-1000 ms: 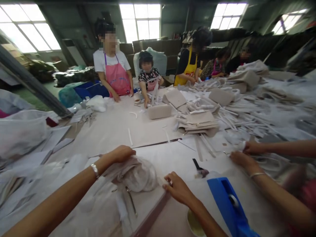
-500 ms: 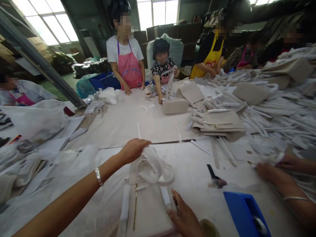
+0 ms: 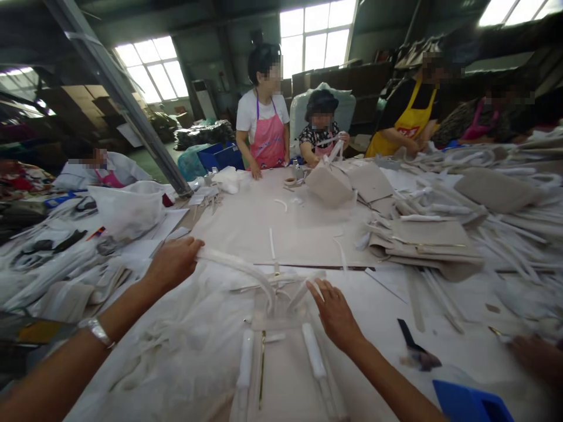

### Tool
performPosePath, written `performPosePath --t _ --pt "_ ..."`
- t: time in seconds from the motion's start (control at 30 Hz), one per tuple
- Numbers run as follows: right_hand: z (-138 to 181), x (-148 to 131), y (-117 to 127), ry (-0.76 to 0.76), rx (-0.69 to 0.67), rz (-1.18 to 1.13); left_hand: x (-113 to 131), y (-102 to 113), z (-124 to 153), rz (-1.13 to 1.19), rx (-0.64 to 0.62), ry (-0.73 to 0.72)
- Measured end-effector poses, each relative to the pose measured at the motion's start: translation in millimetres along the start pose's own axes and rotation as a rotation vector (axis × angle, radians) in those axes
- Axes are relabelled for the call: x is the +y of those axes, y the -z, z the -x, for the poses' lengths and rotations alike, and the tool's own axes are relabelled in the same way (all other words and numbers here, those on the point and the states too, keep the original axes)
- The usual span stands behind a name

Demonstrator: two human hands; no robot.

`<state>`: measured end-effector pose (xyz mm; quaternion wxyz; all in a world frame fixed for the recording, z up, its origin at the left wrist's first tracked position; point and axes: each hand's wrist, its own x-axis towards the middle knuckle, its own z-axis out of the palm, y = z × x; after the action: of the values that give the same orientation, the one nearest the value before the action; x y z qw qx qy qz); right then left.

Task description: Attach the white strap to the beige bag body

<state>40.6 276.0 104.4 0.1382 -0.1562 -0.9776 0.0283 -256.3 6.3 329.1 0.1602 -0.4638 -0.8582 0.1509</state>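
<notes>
A beige bag [image 3: 281, 375] lies flat on the table in front of me, with a gold zip line and two white-wrapped handles. My left hand [image 3: 173, 264] grips the end of a long white handle strap [image 3: 240, 266] and holds it stretched out to the left. My right hand [image 3: 336, 310] rests open on the bag's top edge, fingers spread beside the right handle [image 3: 314, 351]. Thin clear plastic wrapping [image 3: 176, 346] is bunched to the left of the bag.
Piles of beige bags [image 3: 422, 234] and white straps [image 3: 497, 223] fill the right side. A blue tape dispenser [image 3: 470, 401] and a dark tool [image 3: 411, 346] lie near right. Several people in aprons work around the far edge; another person's hand [image 3: 534, 354] shows at right.
My left hand pulled the white strap out to the left, away from the bag. My right hand moved up from the bag's lower edge to its top. The view swung left.
</notes>
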Motion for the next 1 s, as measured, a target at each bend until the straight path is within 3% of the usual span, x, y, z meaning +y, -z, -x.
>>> performPosePath --t 0.13,0.27,0.43,0.53,0.57,0.63,0.73,0.87,1.0 --pt "-50.9 7.7 -4.9 0.080 -0.059 0.096 -6.7 -65.1 18.9 0.079 -0.147 0.032" --pt "-85.4 19.1 1.4 0.128 -0.129 0.133 5.8 -108.5 30.9 0.217 -0.274 0.052" --pt "-115.7 33.7 54.6 0.239 -0.084 0.222 47.8 -145.1 42.0 0.356 -0.468 -0.084" --pt "-129.0 32.9 98.3 0.282 -0.022 0.302 71.4 -146.0 31.0 0.489 -0.624 -0.125" --pt "-131.6 30.2 109.7 0.291 0.004 0.325 78.3 -141.5 22.8 0.575 -0.629 -0.136" --pt "-132.9 20.9 123.7 0.313 0.036 0.356 93.2 -127.7 1.8 0.842 -0.524 -0.181" --pt "-125.6 1.8 122.4 0.363 0.014 0.373 124.2 -107.3 -31.1 1.248 -0.290 -0.274" --pt "-107.9 -13.4 103.8 0.423 -0.031 0.388 173.3 -104.1 -57.4 1.412 -0.308 -0.332" --pt "-101.8 -1.5 94.9 0.405 -0.035 0.402 204.2 -120.0 -63.2 1.563 -0.424 -0.352"
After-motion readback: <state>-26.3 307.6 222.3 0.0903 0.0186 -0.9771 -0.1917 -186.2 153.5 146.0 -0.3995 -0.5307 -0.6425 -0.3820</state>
